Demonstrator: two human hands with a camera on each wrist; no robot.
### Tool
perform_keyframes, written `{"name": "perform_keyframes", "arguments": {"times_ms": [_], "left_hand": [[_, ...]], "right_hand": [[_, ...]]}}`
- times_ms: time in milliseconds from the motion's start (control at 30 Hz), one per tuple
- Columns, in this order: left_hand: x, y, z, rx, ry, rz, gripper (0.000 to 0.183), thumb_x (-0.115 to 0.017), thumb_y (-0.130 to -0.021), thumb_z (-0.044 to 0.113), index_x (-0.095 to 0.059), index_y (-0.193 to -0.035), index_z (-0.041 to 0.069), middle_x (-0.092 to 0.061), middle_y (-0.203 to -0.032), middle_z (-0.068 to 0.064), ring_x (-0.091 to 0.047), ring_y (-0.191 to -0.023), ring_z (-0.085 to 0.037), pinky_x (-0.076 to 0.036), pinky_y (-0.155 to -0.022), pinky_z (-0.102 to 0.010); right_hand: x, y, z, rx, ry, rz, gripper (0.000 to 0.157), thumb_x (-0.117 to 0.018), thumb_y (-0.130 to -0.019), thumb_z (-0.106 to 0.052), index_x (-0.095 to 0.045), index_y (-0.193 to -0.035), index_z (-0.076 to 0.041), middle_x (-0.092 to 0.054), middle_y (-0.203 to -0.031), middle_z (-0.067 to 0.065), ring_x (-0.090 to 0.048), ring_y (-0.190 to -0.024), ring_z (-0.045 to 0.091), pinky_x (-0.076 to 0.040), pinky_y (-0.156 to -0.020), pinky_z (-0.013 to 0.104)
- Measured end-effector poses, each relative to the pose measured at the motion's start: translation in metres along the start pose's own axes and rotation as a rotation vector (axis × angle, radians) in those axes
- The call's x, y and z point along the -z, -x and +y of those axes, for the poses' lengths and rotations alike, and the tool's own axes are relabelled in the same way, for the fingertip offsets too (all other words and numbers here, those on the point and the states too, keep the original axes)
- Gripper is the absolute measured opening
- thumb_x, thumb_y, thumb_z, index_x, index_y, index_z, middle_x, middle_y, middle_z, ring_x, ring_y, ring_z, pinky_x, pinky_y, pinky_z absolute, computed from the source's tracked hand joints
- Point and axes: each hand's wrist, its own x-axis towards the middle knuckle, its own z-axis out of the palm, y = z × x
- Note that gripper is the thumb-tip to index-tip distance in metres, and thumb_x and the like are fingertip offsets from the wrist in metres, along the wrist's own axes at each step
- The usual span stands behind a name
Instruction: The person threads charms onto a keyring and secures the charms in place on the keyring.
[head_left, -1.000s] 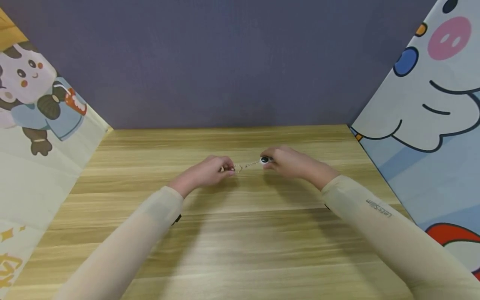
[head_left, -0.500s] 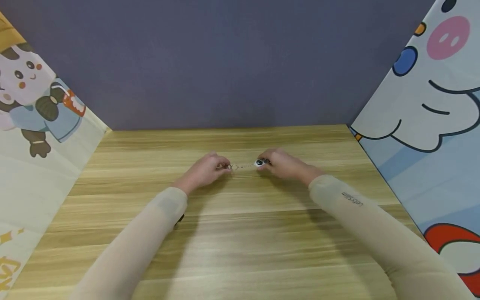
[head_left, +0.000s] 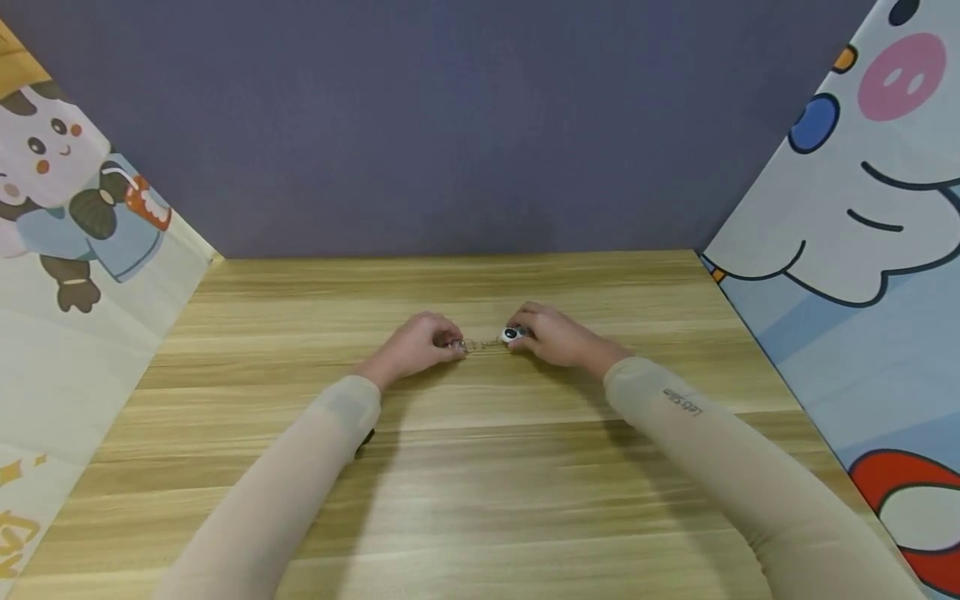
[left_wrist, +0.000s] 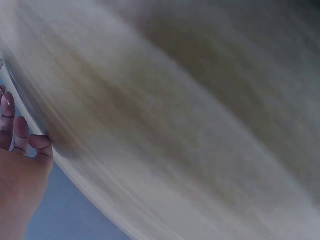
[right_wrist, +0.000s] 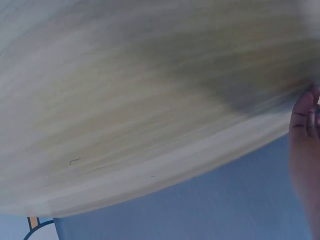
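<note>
A keychain lies stretched between my two hands over the middle of the table. Its white charm [head_left: 512, 334] has a black oval on it, and my right hand [head_left: 558, 335] holds that end between thumb and fingers. A thin metal chain [head_left: 489, 342] runs left from the charm to a metal ring [head_left: 469, 345]. My left hand [head_left: 416, 343] pinches the metal pieces by the ring, partly hidden behind its fingers. In the left wrist view the left hand [left_wrist: 22, 170] shows at the left edge with a bit of metal at its fingertips. The right wrist view catches the right hand [right_wrist: 305, 150] at its edge.
A wood-grain table [head_left: 480, 500] lies under both arms. Behind it rises a plain grey-blue panel [head_left: 450, 125]. Cartoon-printed panels stand at the left [head_left: 90, 350] and right [head_left: 862, 350] sides.
My right hand has moved left with the charm, bringing the hands closer together. The chain between them spans a shorter gap. The left hand stays near its place, still gripping the ring end.
</note>
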Motion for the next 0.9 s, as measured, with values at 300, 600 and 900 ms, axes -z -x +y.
{"name": "perform_keyframes", "arguments": {"times_ms": [300,600,900], "left_hand": [[0.001,-0.005,0.001,0.001,0.01,-0.014,0.033,-0.083,-0.095,0.027,-0.077,-0.122,0.01,-0.074,-0.108,-0.006,-0.065,-0.102,-0.023,-0.054,-0.098,-0.044],[0.006,-0.008,0.003,0.014,0.002,-0.039,0.038,-0.084,-0.093,0.026,-0.075,-0.125,0.007,-0.074,-0.113,-0.01,-0.066,-0.108,-0.027,-0.055,-0.102,-0.047],[0.026,-0.003,0.026,0.121,-0.159,-0.014,0.064,-0.067,-0.1,0.06,-0.062,-0.147,0.018,-0.052,-0.161,-0.013,-0.035,-0.155,-0.042,-0.017,-0.122,-0.082]], "right_hand": [[-0.006,0.002,0.003,0.011,0.012,0.006,0.044,-0.074,-0.102,-0.032,-0.069,-0.134,-0.001,-0.067,-0.128,0.015,-0.067,-0.111,0.027,-0.059,-0.099,0.045],[-0.001,0.003,0.0,0.006,0.01,-0.014,0.047,-0.075,-0.101,-0.03,-0.067,-0.133,0.003,-0.064,-0.13,0.018,-0.067,-0.112,0.029,-0.059,-0.102,0.045],[0.024,0.0,0.0,-0.054,-0.001,-0.057,0.048,-0.057,-0.112,-0.028,-0.055,-0.15,0.002,-0.053,-0.151,0.023,-0.059,-0.135,0.04,-0.048,-0.117,0.057]]}}
